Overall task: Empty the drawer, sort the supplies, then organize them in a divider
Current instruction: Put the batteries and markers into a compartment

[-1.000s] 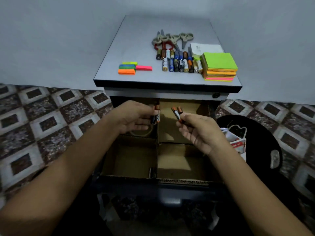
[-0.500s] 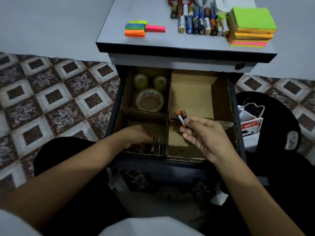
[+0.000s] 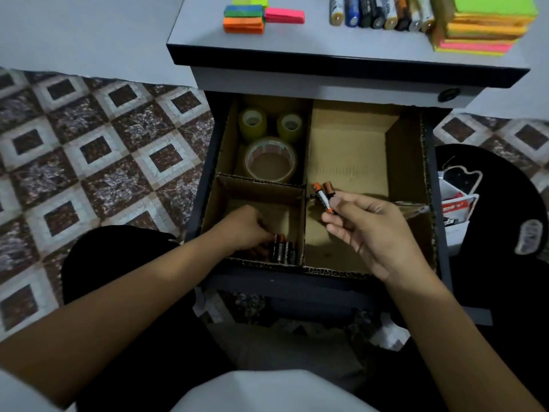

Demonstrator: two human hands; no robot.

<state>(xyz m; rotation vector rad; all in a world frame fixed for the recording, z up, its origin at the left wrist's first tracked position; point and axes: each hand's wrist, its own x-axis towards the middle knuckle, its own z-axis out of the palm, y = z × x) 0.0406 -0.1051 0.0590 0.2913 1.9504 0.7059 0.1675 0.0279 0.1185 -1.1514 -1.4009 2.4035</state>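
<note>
Patterned floor tiles surround the open drawer [image 3: 267, 282] in mid-frame. In its cardboard divider [image 3: 258, 181] tape rolls [image 3: 270, 162] are already placed upper left; dark batteries [image 3: 282, 252] are held lower left by the curled left hand [image 3: 246, 230]. Two batteries [image 3: 323, 194] are pinched in the right hand [image 3: 368, 230]. Loose batteries [image 3: 380, 13] and sticky notes [image 3: 481, 28] on the cabinet top [image 3: 312, 40] are judged not yet sorted in

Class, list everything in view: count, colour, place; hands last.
tape rolls: three, two yellowish, one clear; far-left compartment
stowed batteries: a few, dark; near-left compartment
held batteries: two, orange-tipped; right hand
loose batteries: a row, mixed; cabinet top
note pads: one stack, green-topped; cabinet top
sticky flags: small neon pile; cabinet top
divider: one, brown cardboard; drawer
left hand: at stowed batteries, grip unclear
right hand: fingers pinch held batteries
</note>
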